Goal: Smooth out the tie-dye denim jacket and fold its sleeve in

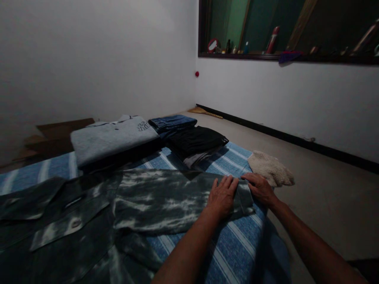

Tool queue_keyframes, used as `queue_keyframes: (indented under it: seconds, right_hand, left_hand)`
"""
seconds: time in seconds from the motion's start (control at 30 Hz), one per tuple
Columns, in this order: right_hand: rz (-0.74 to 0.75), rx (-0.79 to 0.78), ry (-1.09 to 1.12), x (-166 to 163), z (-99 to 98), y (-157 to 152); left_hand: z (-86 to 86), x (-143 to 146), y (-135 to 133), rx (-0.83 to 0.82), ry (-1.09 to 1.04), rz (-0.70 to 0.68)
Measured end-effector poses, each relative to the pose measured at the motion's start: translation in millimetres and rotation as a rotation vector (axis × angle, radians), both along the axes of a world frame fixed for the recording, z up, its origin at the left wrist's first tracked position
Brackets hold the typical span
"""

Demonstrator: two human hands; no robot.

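A dark green jacket [74, 232] with whitish blotches and a buttoned flap pocket lies spread over the bed. Its sleeve [168, 201] stretches to the right across the blue striped sheet. My left hand [222, 197] rests on the sleeve near the cuff, palm down with fingers extended. At the cuff [245, 197], my right hand [259, 188] has its thumb and fingers closed on the edge of the cloth. The jacket's left part runs out of view.
Behind the jacket sit a folded grey shirt [115, 138], folded jeans [173, 123] and folded black clothing [197, 140]. A beige knitted cloth [271, 167] hangs at the bed's right edge. A broom [205, 112] lies by the wall. Bottles and a red flask [272, 40] line the windowsill.
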State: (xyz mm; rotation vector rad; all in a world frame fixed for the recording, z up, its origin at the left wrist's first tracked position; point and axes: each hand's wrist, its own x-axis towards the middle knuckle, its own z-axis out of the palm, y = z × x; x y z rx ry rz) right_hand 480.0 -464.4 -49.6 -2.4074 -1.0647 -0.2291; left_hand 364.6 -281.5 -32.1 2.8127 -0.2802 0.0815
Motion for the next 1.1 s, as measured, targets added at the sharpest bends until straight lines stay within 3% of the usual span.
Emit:
queue_keyframes:
  seconds: [0.43,1.1]
  right_hand:
    - [0.003,-0.015,-0.049,2,-1.2,-1]
    - [0.082,0.214,-0.094,17,-14.1,-1]
  left_hand:
    - [6.7,1,-10,-0.027,0.003,-0.048]
    - [12.7,2,-10,-0.038,-0.081,-0.064]
